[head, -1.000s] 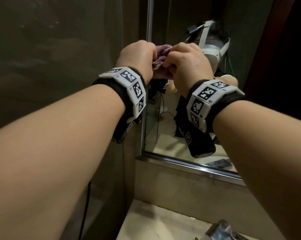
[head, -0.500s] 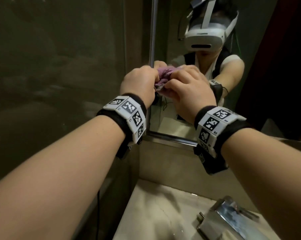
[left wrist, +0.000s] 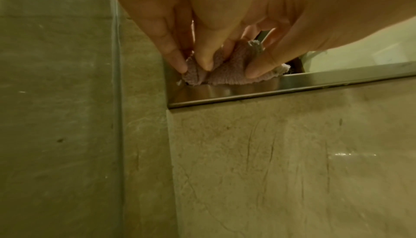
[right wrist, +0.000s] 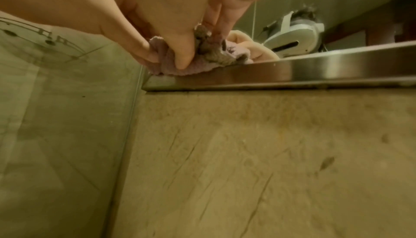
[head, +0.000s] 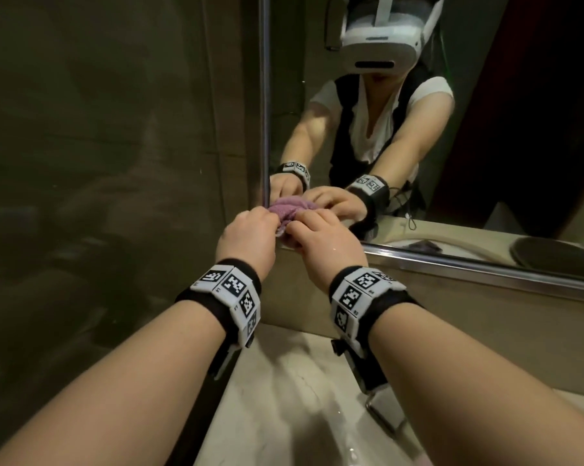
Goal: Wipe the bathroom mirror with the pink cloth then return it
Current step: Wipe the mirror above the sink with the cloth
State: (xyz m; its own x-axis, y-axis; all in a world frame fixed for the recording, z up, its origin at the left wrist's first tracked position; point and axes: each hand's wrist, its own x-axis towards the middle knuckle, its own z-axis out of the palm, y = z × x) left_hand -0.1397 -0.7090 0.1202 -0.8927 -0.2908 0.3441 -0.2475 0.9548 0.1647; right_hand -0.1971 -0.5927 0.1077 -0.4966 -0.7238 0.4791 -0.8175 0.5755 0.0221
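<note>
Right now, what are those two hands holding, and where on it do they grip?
Both hold the bunched pink cloth: left hand pinches its left side, right hand its right.

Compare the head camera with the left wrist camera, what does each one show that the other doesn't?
Head only: the marker wristbands, the headset's reflection in the mirror, and the countertop.

Left wrist only: fingertips pinching the pink cloth from below, right at the metal frame's corner.

Both: left hand and right hand holding the bunched cloth at the mirror's lower left corner.
</note>
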